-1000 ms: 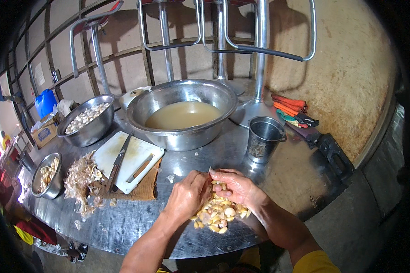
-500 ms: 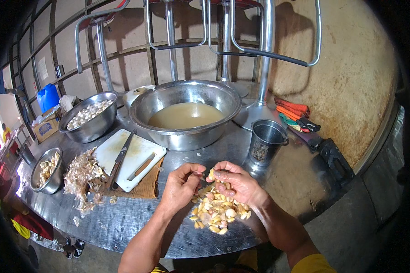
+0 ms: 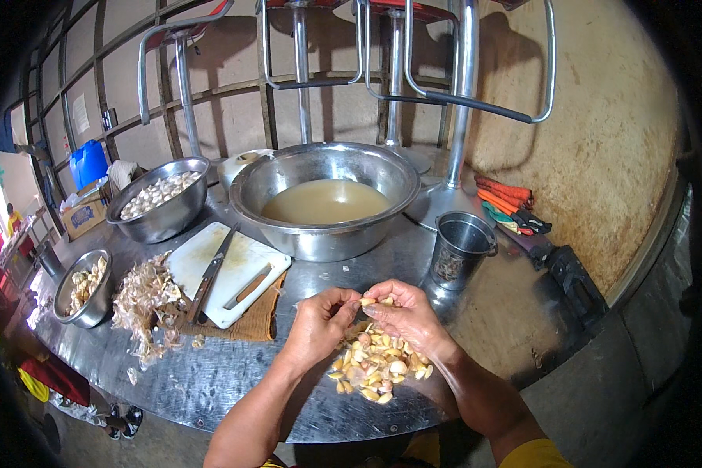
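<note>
Above a pile of garlic cloves [image 3: 382,366], my two hands meet at one pale yellow garlic clove [image 3: 368,302]. My right hand [image 3: 410,318] holds it between thumb and fingers. From the other side, my left hand [image 3: 320,321] is closed in a pinch on the clove's end; its fingertips are partly hidden. The pile lies directly on the metal table [image 3: 288,405], mixing yellow cloves with some pinkish ones and bits of skin. Part of it is covered by my right hand.
A white cutting board [image 3: 249,265] bears a knife [image 3: 212,274], beside a heap of garlic skins [image 3: 144,304]. Behind stands a wide steel basin [image 3: 327,238] of cloudy liquid. Garlic-filled bowls [image 3: 160,226] [image 3: 93,308] are left; a dark metal cup [image 3: 460,261] and carrots [image 3: 503,191] right.
My left hand has moved right and its fingertips now meet the clove in my right hand. The whole view has shifted slightly.
</note>
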Demonstrator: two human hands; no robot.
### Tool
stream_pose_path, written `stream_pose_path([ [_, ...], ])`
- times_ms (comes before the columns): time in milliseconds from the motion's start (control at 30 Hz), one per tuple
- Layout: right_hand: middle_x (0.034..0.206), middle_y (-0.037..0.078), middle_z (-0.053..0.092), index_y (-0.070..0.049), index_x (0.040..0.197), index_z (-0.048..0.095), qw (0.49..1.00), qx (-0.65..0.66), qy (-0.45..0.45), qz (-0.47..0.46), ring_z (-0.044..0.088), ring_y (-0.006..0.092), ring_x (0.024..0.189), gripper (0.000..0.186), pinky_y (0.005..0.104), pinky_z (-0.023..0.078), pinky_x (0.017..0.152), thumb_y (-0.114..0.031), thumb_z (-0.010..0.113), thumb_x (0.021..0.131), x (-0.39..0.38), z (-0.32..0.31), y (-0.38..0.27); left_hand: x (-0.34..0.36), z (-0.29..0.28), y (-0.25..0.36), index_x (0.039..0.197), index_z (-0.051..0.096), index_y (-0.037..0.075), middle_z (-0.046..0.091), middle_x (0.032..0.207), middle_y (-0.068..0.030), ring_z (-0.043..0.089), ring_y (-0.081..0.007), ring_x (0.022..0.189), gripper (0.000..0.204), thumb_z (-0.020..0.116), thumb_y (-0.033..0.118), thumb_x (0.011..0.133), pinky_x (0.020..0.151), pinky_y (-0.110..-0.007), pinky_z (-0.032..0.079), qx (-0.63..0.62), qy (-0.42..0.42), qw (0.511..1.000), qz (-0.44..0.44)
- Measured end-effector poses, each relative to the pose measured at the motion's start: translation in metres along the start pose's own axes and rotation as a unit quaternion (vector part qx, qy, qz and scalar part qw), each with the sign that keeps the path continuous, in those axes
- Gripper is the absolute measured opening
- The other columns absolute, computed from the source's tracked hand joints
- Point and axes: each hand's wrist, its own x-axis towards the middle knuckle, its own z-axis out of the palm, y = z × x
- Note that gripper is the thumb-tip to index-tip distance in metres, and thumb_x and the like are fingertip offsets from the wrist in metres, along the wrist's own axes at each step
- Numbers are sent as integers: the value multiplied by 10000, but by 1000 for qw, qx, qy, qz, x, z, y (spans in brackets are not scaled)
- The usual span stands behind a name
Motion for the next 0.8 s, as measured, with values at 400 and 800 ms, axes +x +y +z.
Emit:
stream_pose_path([
  [400, 835, 3, 613, -22, 1130, 633, 999, 32, 1, -7, 487, 41, 598, 180, 177, 360, 500, -79, 673, 965, 3, -13, 8, 1, -2, 3, 1061, 648, -19, 620, 715, -38, 566, -93, 623, 141, 599, 96, 996, 553, -253, 448, -167, -64, 982, -61],
  [800, 897, 46, 618, 26, 1219, 617, 997, 47, -3, 61, 494, 57, 625, 314, 184, 359, 491, -219, 603, 1023, 2, -4, -3, 2, 7, -1, 1034, 627, -6, 632, 734, -89, 566, -150, 549, 102, 580, 68, 981, 496, -257, 415, -264, -83, 956, -100],
])
